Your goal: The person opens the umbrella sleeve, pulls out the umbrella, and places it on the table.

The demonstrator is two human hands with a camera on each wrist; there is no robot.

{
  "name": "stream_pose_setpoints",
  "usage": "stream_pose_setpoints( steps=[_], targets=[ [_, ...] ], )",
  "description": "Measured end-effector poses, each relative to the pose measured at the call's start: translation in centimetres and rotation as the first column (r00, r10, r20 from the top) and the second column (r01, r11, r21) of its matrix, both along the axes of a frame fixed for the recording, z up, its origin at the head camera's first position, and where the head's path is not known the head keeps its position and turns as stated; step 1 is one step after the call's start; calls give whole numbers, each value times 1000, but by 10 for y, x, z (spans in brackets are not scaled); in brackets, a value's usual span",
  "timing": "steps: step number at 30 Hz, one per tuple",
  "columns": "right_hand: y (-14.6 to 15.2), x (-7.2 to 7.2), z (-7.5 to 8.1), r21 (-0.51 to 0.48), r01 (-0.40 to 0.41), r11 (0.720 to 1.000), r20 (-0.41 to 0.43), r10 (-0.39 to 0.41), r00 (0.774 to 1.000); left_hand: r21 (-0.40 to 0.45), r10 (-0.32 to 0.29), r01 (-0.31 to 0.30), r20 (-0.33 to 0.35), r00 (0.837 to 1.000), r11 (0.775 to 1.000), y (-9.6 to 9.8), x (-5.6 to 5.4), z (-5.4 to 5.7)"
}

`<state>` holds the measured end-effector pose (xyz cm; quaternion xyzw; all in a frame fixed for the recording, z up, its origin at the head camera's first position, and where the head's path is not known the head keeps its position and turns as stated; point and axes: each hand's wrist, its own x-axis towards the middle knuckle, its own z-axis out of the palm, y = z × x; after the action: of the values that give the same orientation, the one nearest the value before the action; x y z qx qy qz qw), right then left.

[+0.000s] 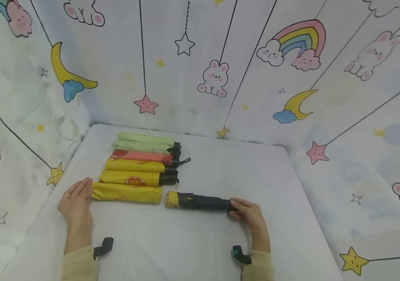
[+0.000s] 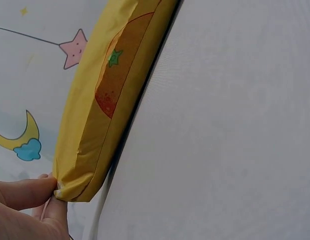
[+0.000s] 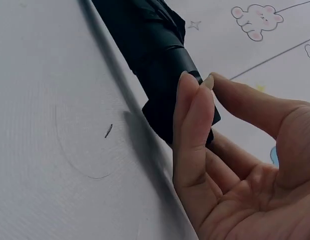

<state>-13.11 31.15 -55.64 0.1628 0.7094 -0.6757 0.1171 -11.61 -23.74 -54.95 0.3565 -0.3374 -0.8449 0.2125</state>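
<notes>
A yellow umbrella sleeve (image 1: 126,192) with an orange-fruit print lies at the front of a row. My left hand (image 1: 77,203) pinches its left end between thumb and fingers, as the left wrist view shows close up (image 2: 74,185). Just right of the sleeve, a small gap away, is a folded umbrella (image 1: 203,201), dark along most of its length with yellow fabric at its left end. My right hand (image 1: 250,216) grips the umbrella's black handle end (image 3: 162,117) with thumb and fingertips. Whether anything is inside the sleeve cannot be seen.
Behind the sleeve lie several folded umbrellas in covers: two yellow (image 1: 130,178), one red (image 1: 140,157) and green ones (image 1: 144,139), black handles pointing right. All rest on a white table (image 1: 242,168). Patterned cloth walls (image 1: 193,105) stand behind and at both sides.
</notes>
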Motion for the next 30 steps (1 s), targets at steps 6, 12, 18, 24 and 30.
stream_pose_setpoints(
  steps=[6, 12, 18, 24, 30],
  targets=[
    [-1, -1, -3, 40, -15, 999, -19, 16, 1000, 5, -7, 7, 9, 1000, 1000, 0, 0, -1],
    [0, -1, -4, 79, 5, 997, -29, -3, 1000, -8, -1, 1, 15, 1000, 1000, 1, 1, -1],
    [-4, -3, 5, 66, 136, 988, -92, -130, 987, 13, 7, -8, 13, 1000, 1000, 3, 2, 0],
    [-8, -9, 16, 119, 205, 971, -171, -184, 968, 22, 4, -4, 1, 1000, 1000, 3, 3, 1],
    [-16, -16, 28, 162, 134, 978, -190, -102, 977, 49, 6, -5, -12, 1000, 999, 4, 3, 1]
  ],
)
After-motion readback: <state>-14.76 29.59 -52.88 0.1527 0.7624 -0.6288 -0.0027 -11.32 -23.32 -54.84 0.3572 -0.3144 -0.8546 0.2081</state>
